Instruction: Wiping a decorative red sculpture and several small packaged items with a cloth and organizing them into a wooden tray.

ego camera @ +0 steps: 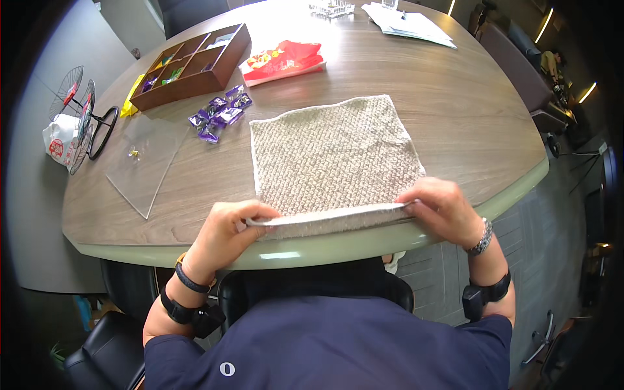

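Observation:
A beige textured cloth (331,151) with a white bound edge lies spread on the wooden table (468,122), close to its front rim. My left hand (229,231) pinches the near left corner between thumb and fingers. At the near right corner, my right hand (438,207) grips the same edge. That near edge is lifted off the table between both hands, and part of the cloth's underside shows below it. The far part of the cloth rests flat, with slight ripples along its far border.
Left of the cloth lie several purple-wrapped candies (219,114), a clear plastic sheet (146,165) and a divided wooden box (195,68). Beyond are a red packet (282,63), papers (412,27) and a wire rack (331,7). A tiered wire stand (87,117) stands at far left.

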{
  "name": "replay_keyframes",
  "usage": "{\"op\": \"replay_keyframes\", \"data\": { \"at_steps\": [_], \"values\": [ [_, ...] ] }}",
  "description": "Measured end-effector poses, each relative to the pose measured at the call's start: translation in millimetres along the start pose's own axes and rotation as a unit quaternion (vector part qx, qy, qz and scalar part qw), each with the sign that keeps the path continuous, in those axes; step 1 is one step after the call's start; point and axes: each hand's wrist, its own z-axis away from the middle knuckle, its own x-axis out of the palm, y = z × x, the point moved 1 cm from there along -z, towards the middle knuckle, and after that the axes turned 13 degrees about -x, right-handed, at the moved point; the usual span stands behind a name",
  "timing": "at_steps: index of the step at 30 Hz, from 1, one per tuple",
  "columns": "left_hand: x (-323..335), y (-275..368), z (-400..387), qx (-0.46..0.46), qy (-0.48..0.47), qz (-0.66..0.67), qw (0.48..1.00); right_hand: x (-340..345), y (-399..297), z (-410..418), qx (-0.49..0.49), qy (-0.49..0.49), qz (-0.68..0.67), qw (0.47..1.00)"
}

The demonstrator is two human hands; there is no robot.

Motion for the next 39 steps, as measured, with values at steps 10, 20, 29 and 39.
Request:
{"op": "replay_keyframes", "data": {
  "at_steps": [10,20,29,39],
  "values": [
    [-42.7,18.4,-88.3,0.043,0.207,-0.091,0.973,-38.7,48.3,-116.9,-0.045,0.056,0.252,0.965],
    [-14.7,12.7,-35.6,0.135,0.033,-0.258,0.956,40.5,34.3,-117.8,-0.235,-0.043,0.555,0.797],
    [-13.7,9.4,-45.6,0.161,0.124,-0.337,0.919,69.4,26.8,-108.7,-0.286,-0.103,0.464,0.832],
    [-13.3,27.5,-68.0,0.176,0.236,-0.172,0.94,62.6,24.1,-99.2,-0.303,-0.058,0.419,0.854]
  ]
}}
